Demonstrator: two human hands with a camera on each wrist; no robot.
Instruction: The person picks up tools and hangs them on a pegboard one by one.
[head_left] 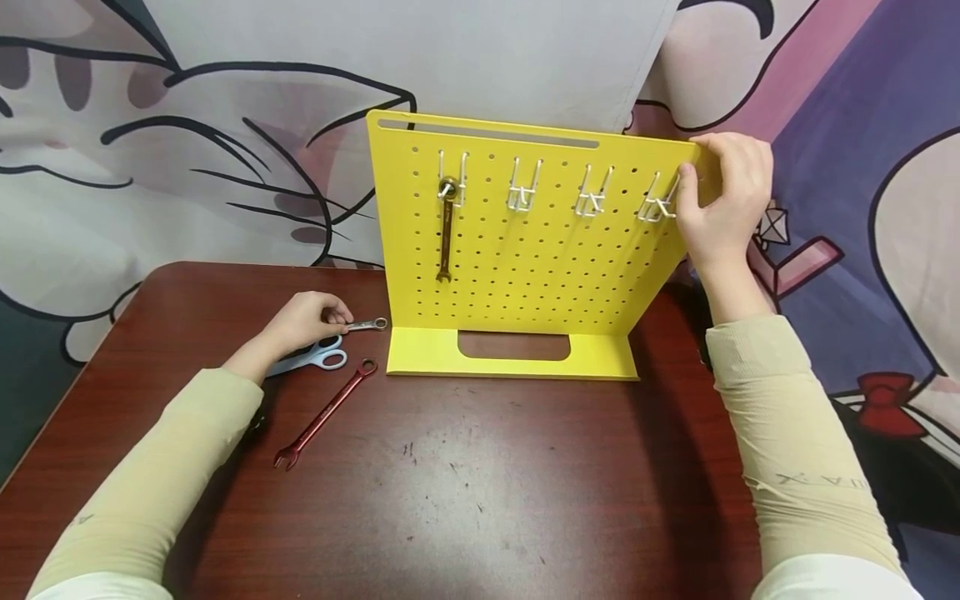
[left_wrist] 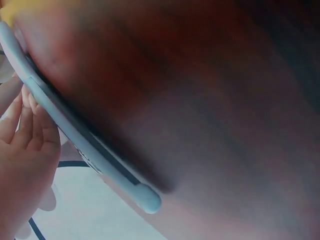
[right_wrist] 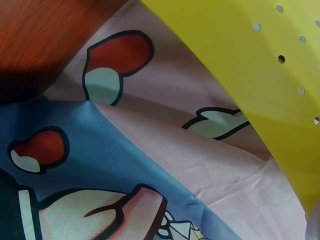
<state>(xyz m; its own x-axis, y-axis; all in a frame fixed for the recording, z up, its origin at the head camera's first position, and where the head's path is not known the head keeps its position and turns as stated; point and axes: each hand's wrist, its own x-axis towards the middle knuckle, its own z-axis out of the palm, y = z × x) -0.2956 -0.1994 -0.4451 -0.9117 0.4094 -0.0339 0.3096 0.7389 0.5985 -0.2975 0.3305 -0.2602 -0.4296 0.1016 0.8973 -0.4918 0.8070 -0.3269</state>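
My left hand [head_left: 300, 321] pinches one end of a small silver combination wrench [head_left: 366, 324] at the table's left side. Just below that hand lie light blue scissors [head_left: 324, 356], partly covered by the wrist. Nearer the front is a red combination wrench [head_left: 322, 421], lying at a slant. At the upper right corner of the yellow pegboard [head_left: 517, 283], my right hand [head_left: 723, 196] grips the edge, thumb on the front face. A dark-toned wrench [head_left: 446, 237] hangs by its ring end from the leftmost white hook [head_left: 462, 171].
Three more white hooks, including the middle one [head_left: 522, 187], stand in a row along the pegboard's top. The board rises from a flat yellow base [head_left: 420, 354] on a reddish-brown table [head_left: 480, 483]. Behind is a wall covering [head_left: 262, 200] with cartoon drawings.
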